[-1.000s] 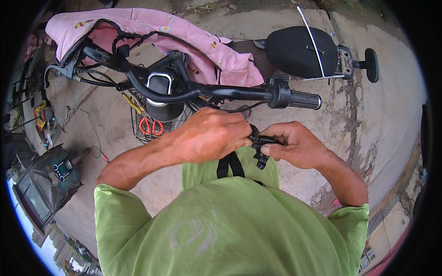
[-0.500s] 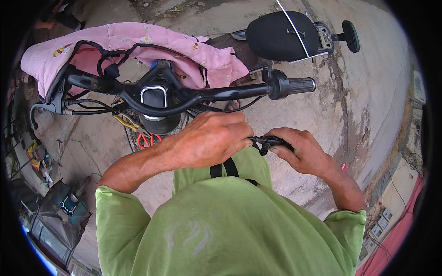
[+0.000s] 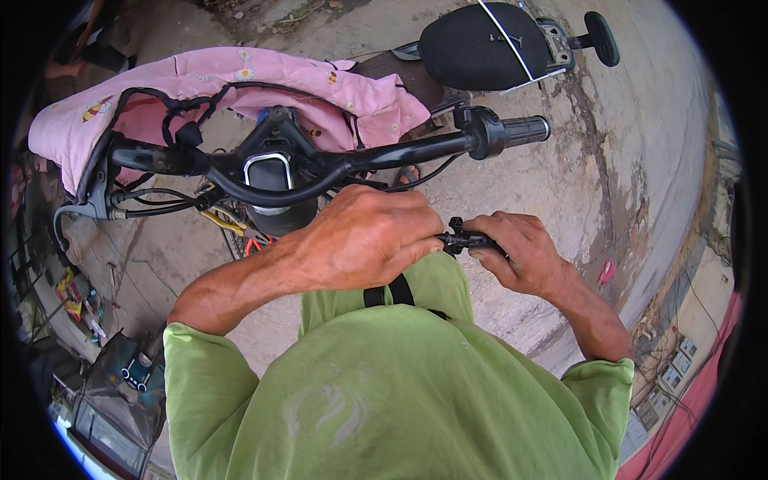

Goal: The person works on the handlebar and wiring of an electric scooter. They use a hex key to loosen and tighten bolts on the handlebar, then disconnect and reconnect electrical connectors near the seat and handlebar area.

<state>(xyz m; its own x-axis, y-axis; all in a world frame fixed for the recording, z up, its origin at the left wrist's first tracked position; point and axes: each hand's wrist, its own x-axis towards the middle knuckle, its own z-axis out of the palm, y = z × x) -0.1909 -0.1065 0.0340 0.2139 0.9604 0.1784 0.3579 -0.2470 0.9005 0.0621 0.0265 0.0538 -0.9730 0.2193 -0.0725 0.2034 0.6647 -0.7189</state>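
Observation:
Over my lap, my right hand (image 3: 524, 254) grips a black brake lever (image 3: 462, 239), thumb below it and fingers above. A small knob-like part stands up from the lever's left end. At that same end, my left hand (image 3: 380, 234) is closed with its fingertips pinched; what lies inside them is hidden, though it looks like a cable end. Just beyond my hands runs the black handlebar (image 3: 408, 160) of a two-wheeler. Its right end carries a ribbed throttle grip (image 3: 526, 130) with a switch housing (image 3: 482, 133). At the left end sits a grey brake lever (image 3: 80, 210).
A pink padded cover (image 3: 216, 68) drapes behind the handlebar. Farther off is the black seat (image 3: 472, 48) with a white rod across it. Yellow-handled pliers (image 3: 222, 222) and red-handled pliers (image 3: 254, 246) lie below the handlebar. Black cables (image 3: 160, 200) loop at the left.
The brake lever in my right hand has turned: its small part, which hung downward, now points up. My left hand keeps its pinch. The whole view has shifted slightly.

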